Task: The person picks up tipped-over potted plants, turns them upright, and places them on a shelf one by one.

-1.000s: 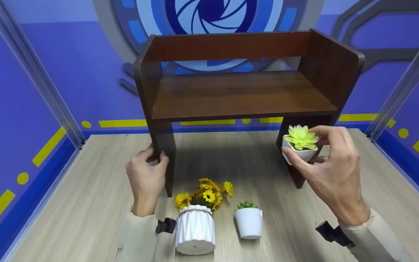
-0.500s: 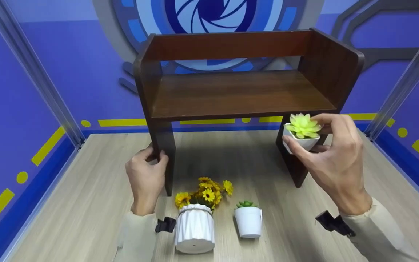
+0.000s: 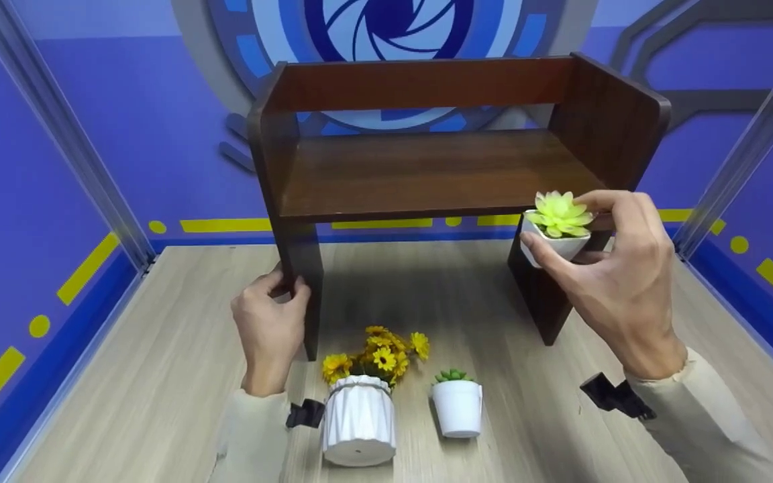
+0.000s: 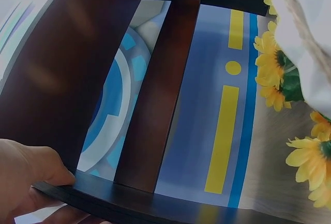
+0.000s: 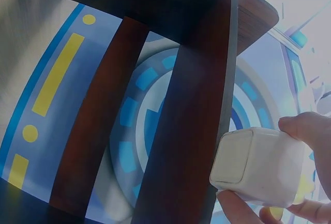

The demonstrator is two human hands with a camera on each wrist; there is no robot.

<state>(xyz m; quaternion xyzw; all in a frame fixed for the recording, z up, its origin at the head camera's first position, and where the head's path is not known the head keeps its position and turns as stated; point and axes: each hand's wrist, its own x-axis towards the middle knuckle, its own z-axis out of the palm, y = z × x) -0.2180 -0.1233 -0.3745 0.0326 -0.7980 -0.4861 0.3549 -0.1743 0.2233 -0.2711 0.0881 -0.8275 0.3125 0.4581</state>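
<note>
A dark brown wooden shelf (image 3: 427, 174) stands upright on the table. My left hand (image 3: 269, 329) grips the front edge of its left side panel low down, and in the left wrist view the thumb (image 4: 51, 167) lies over that edge. Between the thumb and fingers of my right hand (image 3: 625, 282) is a light green succulent in a square white pot (image 3: 557, 245), held upright in front of the shelf board's right end. The right wrist view shows the white pot's underside (image 5: 232, 157); the plant is mostly hidden there.
A ribbed white pot (image 3: 359, 419) with yellow flowers (image 3: 386, 359) lies tipped on the table (image 3: 145, 376), in front of the shelf. To its right is a small white pot (image 3: 459, 409) with a green succulent. Blue patterned walls enclose the back and sides.
My right hand has risen with the succulent, from beside the shelf's right leg to about the level of the board's front edge. My left hand stays on the side panel.
</note>
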